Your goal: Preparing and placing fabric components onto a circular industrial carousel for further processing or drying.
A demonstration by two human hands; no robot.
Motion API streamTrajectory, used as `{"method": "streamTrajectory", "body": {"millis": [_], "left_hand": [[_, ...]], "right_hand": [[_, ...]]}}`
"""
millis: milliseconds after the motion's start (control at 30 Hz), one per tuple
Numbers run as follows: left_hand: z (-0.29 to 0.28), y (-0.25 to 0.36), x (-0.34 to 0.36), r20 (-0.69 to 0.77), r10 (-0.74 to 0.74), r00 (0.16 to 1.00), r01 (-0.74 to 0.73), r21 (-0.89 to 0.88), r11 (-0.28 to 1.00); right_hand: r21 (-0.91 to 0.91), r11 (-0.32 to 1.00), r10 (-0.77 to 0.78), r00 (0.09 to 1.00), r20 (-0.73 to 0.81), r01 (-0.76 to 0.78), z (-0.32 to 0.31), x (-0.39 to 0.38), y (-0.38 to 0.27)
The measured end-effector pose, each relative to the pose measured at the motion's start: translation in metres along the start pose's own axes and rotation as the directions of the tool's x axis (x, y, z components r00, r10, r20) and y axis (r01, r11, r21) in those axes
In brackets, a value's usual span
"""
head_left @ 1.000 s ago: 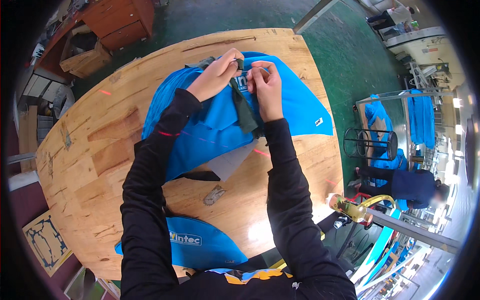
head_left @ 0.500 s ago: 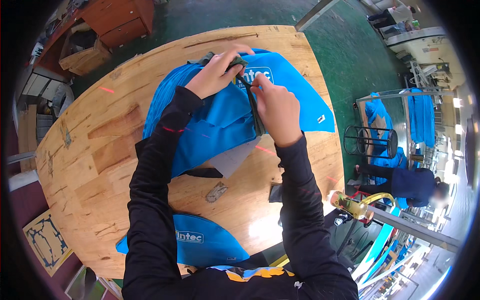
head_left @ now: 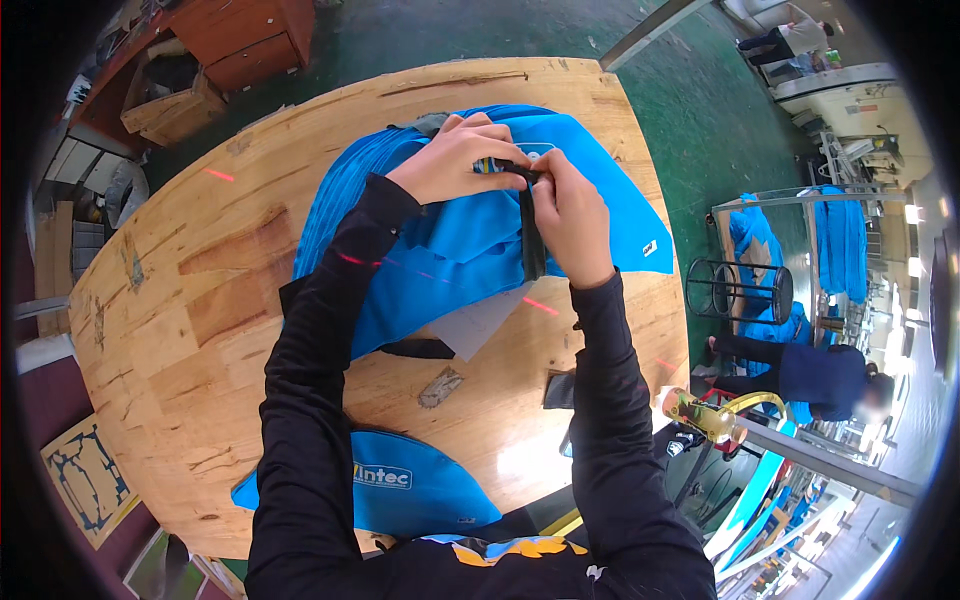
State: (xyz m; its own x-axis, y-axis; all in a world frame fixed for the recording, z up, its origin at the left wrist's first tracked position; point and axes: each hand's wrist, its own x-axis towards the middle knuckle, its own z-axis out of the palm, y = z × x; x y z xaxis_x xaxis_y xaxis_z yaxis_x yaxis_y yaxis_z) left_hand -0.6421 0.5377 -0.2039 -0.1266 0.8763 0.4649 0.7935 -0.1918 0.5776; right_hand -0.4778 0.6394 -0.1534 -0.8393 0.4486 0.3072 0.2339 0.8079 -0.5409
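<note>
My left hand (head_left: 455,163) and my right hand (head_left: 576,222) meet over a stack of blue fabric panels (head_left: 420,275) with white printed logos on the wooden table (head_left: 170,380). Both have closed fingers pinching a dark green strip (head_left: 532,240), which hangs from my fingertips down across the blue fabric. A small striped item is partly visible under my left fingers, too hidden to name. A pale grey sheet (head_left: 477,321) sticks out below the stack. Another curved blue panel (head_left: 420,480) lies near my body, partly covered by my left sleeve.
A bottle (head_left: 692,410) is at the table's right edge by a metal rail. Rightward are a black stool (head_left: 730,290), blue fabric on a rack and a bending person in dark clothes (head_left: 820,375). Another person (head_left: 795,40) is farther back. A wooden crate (head_left: 170,110) sits at upper left.
Both hands have moved rightward, my left turning more level and my right shifting down from its earlier place. The dark strip has swung right and now hangs straighter.
</note>
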Motion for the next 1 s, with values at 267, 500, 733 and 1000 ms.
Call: {"method": "streamTrajectory", "body": {"millis": [267, 500, 733, 1000], "left_hand": [[-0.004, -0.017, -0.006, 0.0, -0.054, 0.999, 0.054, 0.081, 0.995], [0.007, -0.013, -0.001, -0.115, -0.01, 0.993, 0.022, 0.104, 0.994], [0.007, -0.016, -0.003, -0.027, -0.077, 0.997, 0.079, 0.082, 0.994], [0.006, -0.011, -0.005, -0.138, -0.009, 0.99, 0.025, 0.113, 0.993]], "right_hand": [[-0.186, 0.981, 0.068, 0.992, 0.107, -0.048, -0.012, -0.025, -0.001], [0.051, 0.995, -0.089, 0.996, 0.009, 0.089, 0.001, -0.017, 0.02], [-0.208, 0.975, -0.075, 0.997, 0.025, 0.079, 0.02, 0.008, -0.016], [-0.29, 0.952, -0.09, 0.995, 0.053, 0.102, 0.013, -0.013, 0.004]]}}
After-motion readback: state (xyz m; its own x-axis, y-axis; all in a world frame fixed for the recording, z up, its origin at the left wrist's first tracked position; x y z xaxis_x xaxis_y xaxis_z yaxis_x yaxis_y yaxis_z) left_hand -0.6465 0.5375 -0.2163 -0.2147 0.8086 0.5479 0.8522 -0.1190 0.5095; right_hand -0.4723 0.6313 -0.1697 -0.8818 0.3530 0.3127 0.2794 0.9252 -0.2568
